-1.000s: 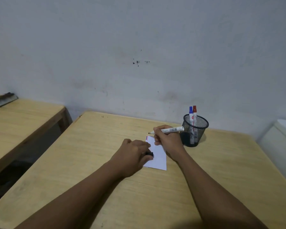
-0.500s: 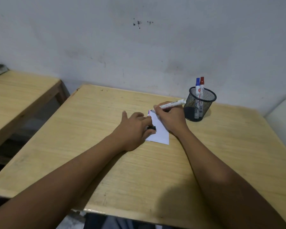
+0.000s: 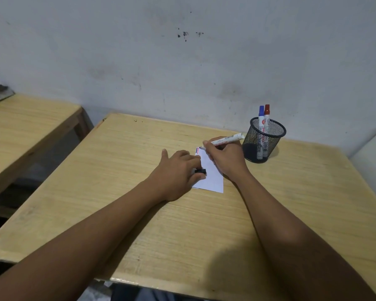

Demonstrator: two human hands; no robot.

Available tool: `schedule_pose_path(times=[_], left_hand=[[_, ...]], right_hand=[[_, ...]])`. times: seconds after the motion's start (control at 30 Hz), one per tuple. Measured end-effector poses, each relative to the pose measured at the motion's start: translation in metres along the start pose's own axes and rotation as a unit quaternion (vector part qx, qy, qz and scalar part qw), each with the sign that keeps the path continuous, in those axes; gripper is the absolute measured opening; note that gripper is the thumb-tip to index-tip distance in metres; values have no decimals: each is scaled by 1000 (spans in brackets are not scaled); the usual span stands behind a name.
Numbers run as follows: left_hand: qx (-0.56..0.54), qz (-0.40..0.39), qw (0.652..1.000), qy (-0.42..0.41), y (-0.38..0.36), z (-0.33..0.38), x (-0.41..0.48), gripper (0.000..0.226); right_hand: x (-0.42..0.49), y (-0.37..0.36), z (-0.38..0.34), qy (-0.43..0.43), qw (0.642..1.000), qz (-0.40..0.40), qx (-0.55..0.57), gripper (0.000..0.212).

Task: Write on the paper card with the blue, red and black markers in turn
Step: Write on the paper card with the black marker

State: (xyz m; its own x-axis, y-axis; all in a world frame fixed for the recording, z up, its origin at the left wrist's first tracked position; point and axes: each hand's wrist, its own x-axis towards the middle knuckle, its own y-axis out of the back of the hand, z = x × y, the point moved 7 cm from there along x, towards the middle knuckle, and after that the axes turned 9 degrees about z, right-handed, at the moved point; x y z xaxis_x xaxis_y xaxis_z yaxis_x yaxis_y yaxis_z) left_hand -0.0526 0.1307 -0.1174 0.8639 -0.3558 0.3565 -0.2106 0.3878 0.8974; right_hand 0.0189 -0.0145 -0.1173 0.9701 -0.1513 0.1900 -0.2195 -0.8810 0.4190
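The pale wooden desk (image 3: 204, 224) is bare and smooth, so the biggest worry, to my eye, is the card sliding on it. Only the left hand (image 3: 178, 173) pins the near edge, and a firm stroke at the far corner could skate or swivel the sheet and smear fresh ink. That hand lies knuckles up, fingers curled together over a small black marker cap (image 3: 200, 171); if it loosens, the cap could roll off across the desk.

Next, the black wire-mesh pen cup (image 3: 264, 141) stands just beside the right hand (image 3: 225, 158). The tail of the pen points straight at its rim, so a wide sweep might knock the cup and tip out the blue-capped marker (image 3: 261, 115) and the red-capped marker (image 3: 266, 114) standing in it.

The right hand's fingers are clamped on the white-barrelled black marker (image 3: 225, 139), its tip down at the card's far left corner. Held still there, I'd guess the ink may bleed into a blot.

The small white rectangular paper card (image 3: 212, 179) lies flat mid-desk between the two hands, mostly blank, with short blue and red marks at its far left corner (image 3: 197, 150). So the black line looks to be the last one due.
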Motion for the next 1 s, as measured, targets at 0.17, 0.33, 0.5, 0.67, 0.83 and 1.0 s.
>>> schedule_pose_path(times=[0.17,0.33,0.5,0.67,0.83,1.0], left_hand=[[-7,10,1000,2,0,-1,-1,28],[-7,14,1000,3,0,-1,-1,28],[-8,19,1000,7,0,-2,-1,29],[-7,18,1000,10,-1,-2,-1,30],[-7,18,1000,8,-1,-3,-1,30],[-5,20,1000,11,-2,-4,-1,29]], right_hand=[[-1,-1,0,-2,1000,-6,-8,26],[0,-2,1,-7,1000,-13,-9,28],[-1,-1,-1,-7,1000,-21,-9,25],[-2,0,0,-8,1000,-23,-4,22],[-1,-1,1,-11,1000,-23,-1,18],[-1,5,3,-45,996,2,79,16]])
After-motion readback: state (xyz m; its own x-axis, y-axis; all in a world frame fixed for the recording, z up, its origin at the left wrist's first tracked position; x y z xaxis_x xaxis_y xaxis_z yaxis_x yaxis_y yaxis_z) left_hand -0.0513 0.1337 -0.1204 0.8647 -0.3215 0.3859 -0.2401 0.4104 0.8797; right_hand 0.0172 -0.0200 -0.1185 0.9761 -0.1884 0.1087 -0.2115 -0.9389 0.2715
